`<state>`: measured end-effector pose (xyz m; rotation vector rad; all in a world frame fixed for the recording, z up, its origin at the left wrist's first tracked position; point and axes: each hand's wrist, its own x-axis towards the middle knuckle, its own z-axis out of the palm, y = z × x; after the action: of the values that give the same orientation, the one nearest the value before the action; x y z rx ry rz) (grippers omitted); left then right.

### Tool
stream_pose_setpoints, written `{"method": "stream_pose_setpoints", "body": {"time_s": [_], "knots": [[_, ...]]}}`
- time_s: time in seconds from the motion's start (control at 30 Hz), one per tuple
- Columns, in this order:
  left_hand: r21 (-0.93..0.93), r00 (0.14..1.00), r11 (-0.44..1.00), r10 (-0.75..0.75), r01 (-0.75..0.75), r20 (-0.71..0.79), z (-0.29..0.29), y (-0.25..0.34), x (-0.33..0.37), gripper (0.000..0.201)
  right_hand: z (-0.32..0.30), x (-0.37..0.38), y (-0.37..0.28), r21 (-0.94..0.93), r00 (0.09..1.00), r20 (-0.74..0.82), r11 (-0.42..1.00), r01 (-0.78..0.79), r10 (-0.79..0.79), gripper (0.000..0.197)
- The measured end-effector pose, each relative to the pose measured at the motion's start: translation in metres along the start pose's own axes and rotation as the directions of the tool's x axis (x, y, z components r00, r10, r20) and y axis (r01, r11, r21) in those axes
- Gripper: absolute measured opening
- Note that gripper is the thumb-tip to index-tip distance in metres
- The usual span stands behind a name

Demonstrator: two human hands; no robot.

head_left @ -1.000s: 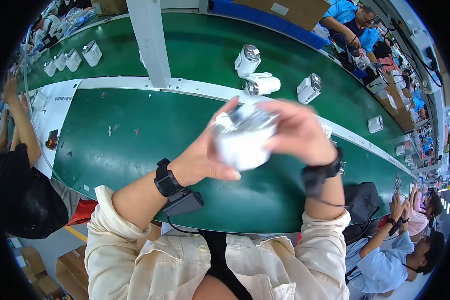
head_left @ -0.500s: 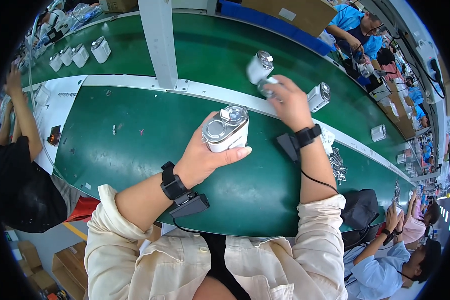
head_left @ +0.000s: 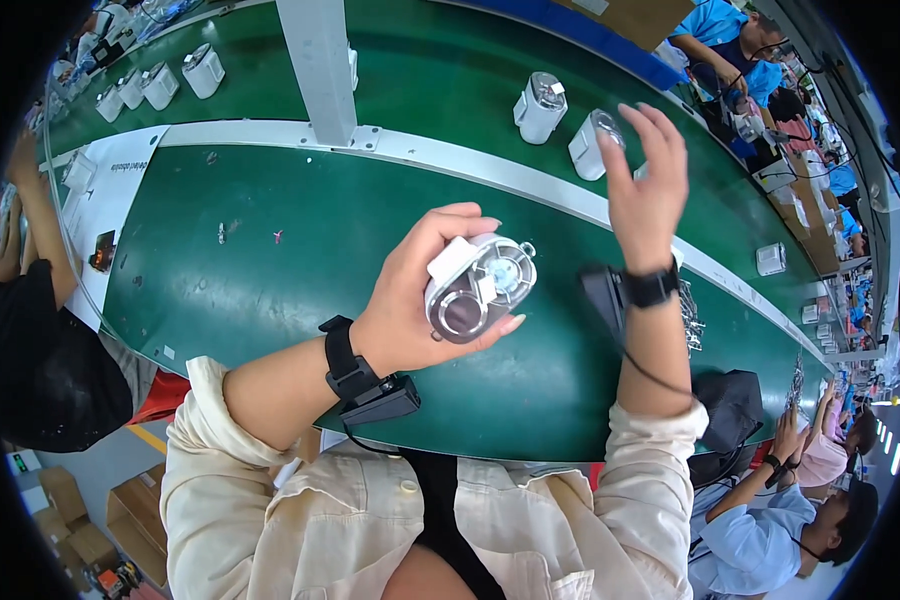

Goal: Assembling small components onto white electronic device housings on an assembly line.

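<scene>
Head view: left hand (head_left: 402,298), wrapped round a clear-topped white housing (head_left: 481,290); right hand (head_left: 652,195), fingers spread apart; second white housing (head_left: 586,157), upright, just left of the right hand, contact unclear.

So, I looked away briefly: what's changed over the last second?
The right hand let go of the held white device and moved forward and right, now open. A second device, previously lying beyond the rail, stands upright. The left hand still holds its device; four devices at far left stayed.
</scene>
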<state>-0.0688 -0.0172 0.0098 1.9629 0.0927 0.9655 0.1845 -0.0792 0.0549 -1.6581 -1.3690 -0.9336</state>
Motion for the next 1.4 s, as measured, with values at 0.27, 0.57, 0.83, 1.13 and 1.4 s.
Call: {"method": "stream_pose_setpoints", "body": {"time_s": [0.27, 0.57, 0.83, 1.13, 1.4], "knots": [[0.050, 0.960, 0.993, -0.091, 0.108, -0.264, 0.014, 0.002, -0.005, 0.077, -0.083, -0.004, -0.126, 0.505, 0.900, 0.426, 0.849, -0.154, -0.091, 0.021], [0.179, 0.986, 0.983, -0.014, 0.044, -0.166, 0.013, 0.005, -0.005, 0.078, -0.077, -0.011, -0.110, 0.569, 0.793, 0.604, 0.654, -0.498, 0.079, 0.014], [0.103, 0.992, 0.991, -0.074, 0.085, -0.100, 0.014, 0.007, -0.005, 0.078, -0.076, -0.004, -0.095, 0.527, 0.663, 0.743, 0.529, -0.665, 0.094, 0.007], [0.046, 0.976, 0.983, -0.167, 0.175, -0.140, 0.014, 0.008, -0.009, 0.079, -0.071, -0.011, -0.110, 0.491, 0.755, 0.639, 0.678, -0.547, 0.147, 0.007], [0.170, 0.969, 0.982, -0.044, 0.087, -0.241, 0.016, 0.001, -0.011, 0.080, -0.056, -0.032, -0.122, 0.498, 0.963, 0.268, 0.852, -0.162, 0.027, 0.014]]}}
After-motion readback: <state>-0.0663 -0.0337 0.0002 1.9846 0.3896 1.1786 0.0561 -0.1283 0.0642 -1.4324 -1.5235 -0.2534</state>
